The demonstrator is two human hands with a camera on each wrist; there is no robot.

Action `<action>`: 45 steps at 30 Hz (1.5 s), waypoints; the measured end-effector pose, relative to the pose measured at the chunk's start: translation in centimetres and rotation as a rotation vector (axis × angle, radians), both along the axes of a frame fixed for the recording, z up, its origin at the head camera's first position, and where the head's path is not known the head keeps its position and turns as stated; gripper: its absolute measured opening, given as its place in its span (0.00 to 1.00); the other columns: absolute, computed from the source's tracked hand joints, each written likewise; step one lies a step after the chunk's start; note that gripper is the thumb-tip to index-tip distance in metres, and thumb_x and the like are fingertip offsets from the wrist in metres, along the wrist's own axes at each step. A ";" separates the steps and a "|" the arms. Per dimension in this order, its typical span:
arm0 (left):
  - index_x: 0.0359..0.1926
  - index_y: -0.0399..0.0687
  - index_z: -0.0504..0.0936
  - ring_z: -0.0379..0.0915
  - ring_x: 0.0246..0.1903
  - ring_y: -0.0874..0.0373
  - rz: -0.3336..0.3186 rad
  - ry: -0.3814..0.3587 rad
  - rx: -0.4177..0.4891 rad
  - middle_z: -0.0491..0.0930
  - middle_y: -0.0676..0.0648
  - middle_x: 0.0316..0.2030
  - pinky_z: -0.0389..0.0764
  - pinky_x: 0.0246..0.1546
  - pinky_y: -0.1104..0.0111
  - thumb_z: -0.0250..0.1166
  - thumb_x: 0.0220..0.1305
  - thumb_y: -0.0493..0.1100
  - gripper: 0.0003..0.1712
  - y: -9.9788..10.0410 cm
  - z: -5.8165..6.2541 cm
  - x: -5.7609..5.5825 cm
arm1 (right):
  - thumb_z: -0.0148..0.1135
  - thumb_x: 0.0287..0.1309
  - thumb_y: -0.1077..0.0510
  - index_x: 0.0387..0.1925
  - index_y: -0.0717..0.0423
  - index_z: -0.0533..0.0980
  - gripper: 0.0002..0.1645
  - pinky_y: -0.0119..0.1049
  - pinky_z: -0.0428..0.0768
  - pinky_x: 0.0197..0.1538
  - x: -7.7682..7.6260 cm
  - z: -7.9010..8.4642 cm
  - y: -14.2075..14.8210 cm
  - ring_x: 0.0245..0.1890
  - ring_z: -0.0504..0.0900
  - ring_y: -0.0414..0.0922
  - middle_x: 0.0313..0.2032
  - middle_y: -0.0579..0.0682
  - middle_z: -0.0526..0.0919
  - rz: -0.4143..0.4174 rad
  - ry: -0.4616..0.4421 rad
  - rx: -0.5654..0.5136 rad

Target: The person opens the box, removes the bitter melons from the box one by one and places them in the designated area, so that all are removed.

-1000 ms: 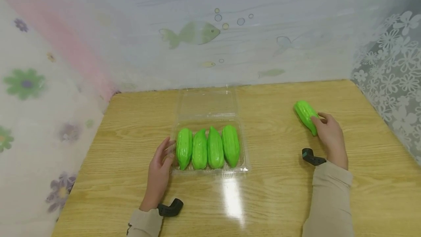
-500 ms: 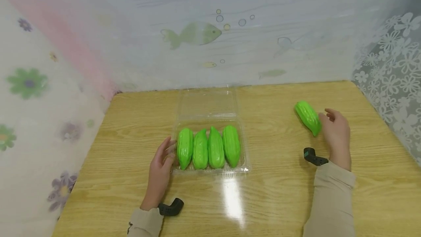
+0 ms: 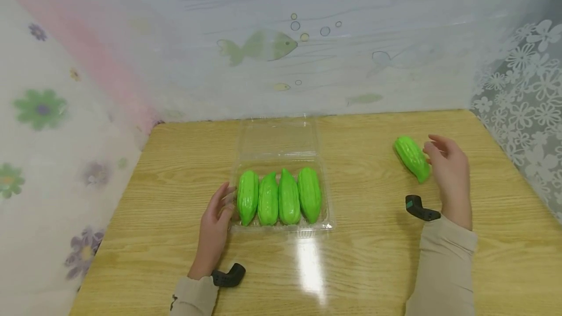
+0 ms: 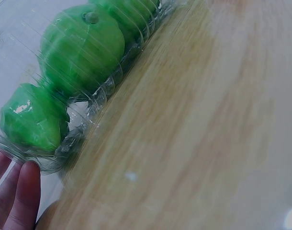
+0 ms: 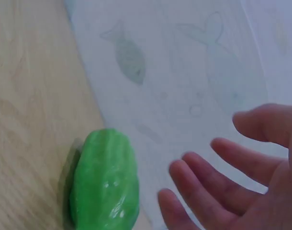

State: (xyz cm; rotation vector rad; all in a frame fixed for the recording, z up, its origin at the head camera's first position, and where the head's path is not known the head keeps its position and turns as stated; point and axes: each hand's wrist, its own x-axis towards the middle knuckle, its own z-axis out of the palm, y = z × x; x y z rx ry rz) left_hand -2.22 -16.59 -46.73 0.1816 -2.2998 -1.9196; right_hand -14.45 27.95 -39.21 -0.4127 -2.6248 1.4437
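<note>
In the head view, a clear plastic clamshell box [image 3: 326,211] holds several ribbed green bitter melons [image 3: 289,199] side by side. Its lid [image 3: 278,135] lies folded back toward the wall. My left hand [image 3: 212,223] rests against the box's left side; its fingertips [image 4: 31,175] touch the edge in the left wrist view. One more bitter melon [image 3: 411,158] lies on the table at the right, slanted. Just right of it my right hand [image 3: 450,174] is held with fingers loosely bent and nothing in them. The right wrist view shows space between those fingers and the melon [image 5: 105,184].
The wooden table [image 3: 364,247] meets a wall [image 3: 263,87] with painted fish at its back edge. A flowered wall [image 3: 96,126] stands at the left, a flower-patterned panel [image 3: 527,96] at the right. Each wrist carries a black camera mount [image 3: 421,208].
My right hand has let go of the loose melon and drawn back to the right and up. The melon stays on the table. The left hand keeps its place at the box.
</note>
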 end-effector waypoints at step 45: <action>0.64 0.69 0.57 0.61 0.55 0.64 0.003 -0.020 -0.051 0.65 0.59 0.57 0.67 0.48 0.61 0.48 0.67 0.46 0.26 -0.7 -2.0 -0.6 | 0.49 0.62 0.48 0.61 0.48 0.61 0.27 0.45 0.72 0.47 -0.1 1.1 -10.2 0.43 0.75 0.47 0.48 0.52 0.74 0.737 -0.059 -0.103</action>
